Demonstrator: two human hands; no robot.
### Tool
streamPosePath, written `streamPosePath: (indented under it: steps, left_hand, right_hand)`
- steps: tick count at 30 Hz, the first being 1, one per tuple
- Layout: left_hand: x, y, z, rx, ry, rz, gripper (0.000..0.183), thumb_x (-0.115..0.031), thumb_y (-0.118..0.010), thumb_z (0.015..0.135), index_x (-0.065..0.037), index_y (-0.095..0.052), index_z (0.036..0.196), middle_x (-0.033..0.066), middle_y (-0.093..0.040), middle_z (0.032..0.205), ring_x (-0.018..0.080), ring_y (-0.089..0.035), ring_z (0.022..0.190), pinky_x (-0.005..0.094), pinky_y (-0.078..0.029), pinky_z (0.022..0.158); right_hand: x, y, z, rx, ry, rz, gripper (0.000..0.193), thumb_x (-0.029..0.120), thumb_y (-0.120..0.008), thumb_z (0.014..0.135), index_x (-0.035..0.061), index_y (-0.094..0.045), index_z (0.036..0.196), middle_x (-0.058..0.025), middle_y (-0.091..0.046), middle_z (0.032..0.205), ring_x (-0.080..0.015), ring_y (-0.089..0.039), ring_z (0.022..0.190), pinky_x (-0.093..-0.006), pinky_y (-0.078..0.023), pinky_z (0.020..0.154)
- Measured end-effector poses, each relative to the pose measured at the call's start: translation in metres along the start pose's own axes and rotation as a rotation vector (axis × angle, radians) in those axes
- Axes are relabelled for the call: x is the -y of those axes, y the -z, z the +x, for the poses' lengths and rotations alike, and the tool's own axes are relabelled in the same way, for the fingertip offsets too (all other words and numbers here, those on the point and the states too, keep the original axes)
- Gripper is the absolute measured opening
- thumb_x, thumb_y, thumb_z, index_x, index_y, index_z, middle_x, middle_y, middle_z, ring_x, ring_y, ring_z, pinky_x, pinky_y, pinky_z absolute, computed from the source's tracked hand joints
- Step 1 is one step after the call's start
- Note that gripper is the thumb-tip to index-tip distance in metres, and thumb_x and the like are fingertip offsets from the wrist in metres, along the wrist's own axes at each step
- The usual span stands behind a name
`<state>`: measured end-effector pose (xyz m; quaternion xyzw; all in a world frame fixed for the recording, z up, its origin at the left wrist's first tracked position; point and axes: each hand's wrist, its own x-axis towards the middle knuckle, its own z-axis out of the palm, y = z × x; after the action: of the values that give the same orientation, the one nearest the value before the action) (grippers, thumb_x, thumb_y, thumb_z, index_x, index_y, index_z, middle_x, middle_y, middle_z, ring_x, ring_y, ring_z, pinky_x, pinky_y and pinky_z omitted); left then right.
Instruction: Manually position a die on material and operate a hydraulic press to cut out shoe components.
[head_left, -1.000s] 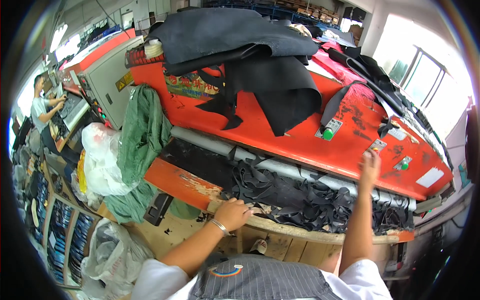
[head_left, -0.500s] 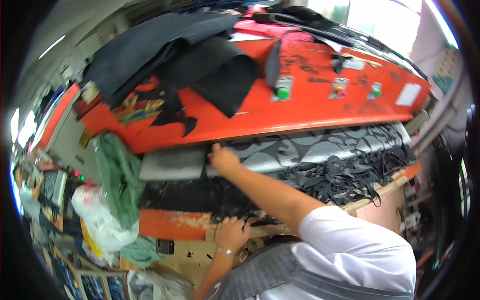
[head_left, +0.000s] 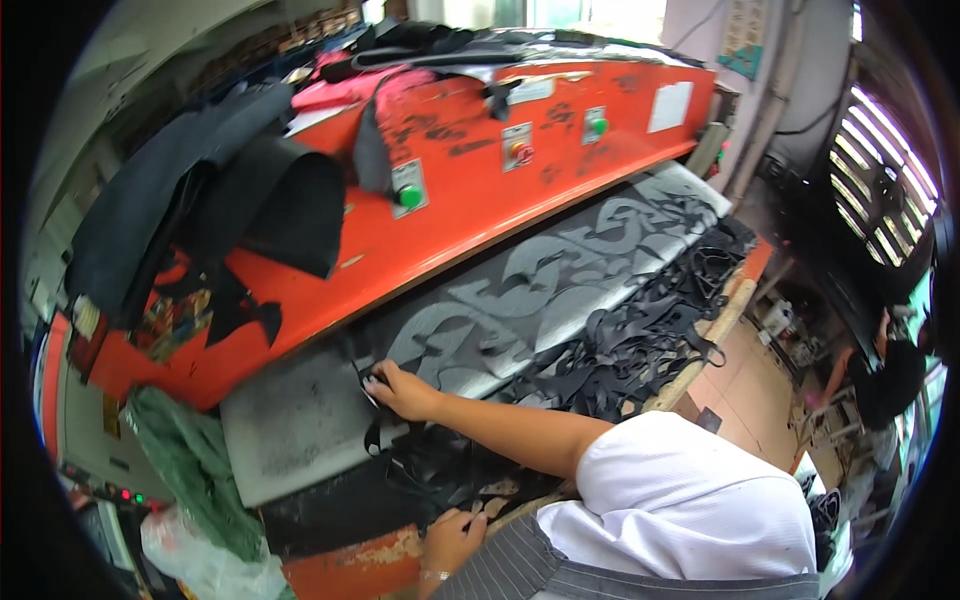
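My right hand (head_left: pixel 405 391) reaches across a pale cutting board (head_left: pixel 300 420), its fingers closed on a thin black scrap strip (head_left: pixel 373 436) that hangs down from them. To the right of that hand, a dark sheet with curved cut-outs (head_left: pixel 480 300) lies on the board, grey showing through the gaps. Low in front, my left hand (head_left: pixel 453 541) is at the table's near edge beside the scraps, fingers curled; whatever is in them, if anything, cannot be made out. Tangled black offcuts (head_left: pixel 640 350) lie along the board's near side.
An orange press beam (head_left: pixel 450 220) with green and red buttons spans just beyond the board. Black sheets (head_left: pixel 270 200) drape over its left end. A green cloth (head_left: pixel 190 470) and white plastic bag (head_left: pixel 205 550) hang at left. Another person (head_left: pixel 890 380) is at far right.
The view has swung to the right. My right hand has drawn nearer along the board, with a black strip now showing at its fingers. My left hand stays by the near edge.
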<state>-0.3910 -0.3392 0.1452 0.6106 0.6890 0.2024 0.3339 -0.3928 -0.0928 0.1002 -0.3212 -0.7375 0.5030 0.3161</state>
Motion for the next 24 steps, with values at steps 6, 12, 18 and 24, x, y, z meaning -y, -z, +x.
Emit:
streamPosePath:
  steps: [6,12,18,24]
  left_hand:
    - [0.044,-0.004,-0.001,-0.509,0.002,-0.419,0.012,-0.012,-0.064,0.086,-0.001,-0.066,0.084,0.0048,-0.063,0.072,0.0102,-0.058,0.061,0.0249,-0.046,0.058]
    - [0.013,0.044,0.064,-0.689,-0.041,-0.179,0.013,-0.013,-0.066,0.086,-0.001,-0.065,0.091,0.0054,-0.061,0.079,0.0131,-0.056,0.072,0.0281,-0.047,0.067]
    - [0.008,0.017,0.099,-0.412,0.037,0.085,0.05,-0.031,-0.075,0.077,-0.001,-0.057,0.113,0.0199,-0.058,0.107,0.0335,-0.058,0.096,0.0409,-0.047,0.085]
    - [0.0,-0.029,0.114,-0.484,0.021,0.26,0.042,-0.018,-0.079,0.068,-0.003,-0.056,0.099,0.0188,-0.055,0.098,0.0388,-0.052,0.095,0.0448,-0.043,0.084]
  right_hand:
    - [0.024,0.075,-0.075,0.279,-0.072,0.077,0.029,0.014,-0.061,0.091,0.001,-0.056,0.116,-0.0084,-0.064,0.086,-0.0151,-0.061,0.078,-0.0299,-0.05,0.073]
    - [0.024,0.09,-0.117,0.225,-0.079,-0.064,0.029,0.016,-0.063,0.086,0.0043,-0.059,0.113,-0.0169,-0.066,0.094,-0.0311,-0.064,0.088,-0.039,-0.05,0.078]
    - [0.041,0.135,-0.183,0.42,0.085,-0.072,0.037,0.021,-0.065,0.086,0.0024,-0.056,0.116,-0.0175,-0.065,0.097,-0.0343,-0.063,0.088,-0.0409,-0.049,0.078]
    - [0.013,0.213,-0.238,0.32,0.005,-0.093,0.032,0.021,-0.063,0.087,0.0008,-0.059,0.112,-0.0177,-0.064,0.1,-0.0334,-0.062,0.094,-0.0395,-0.049,0.082]
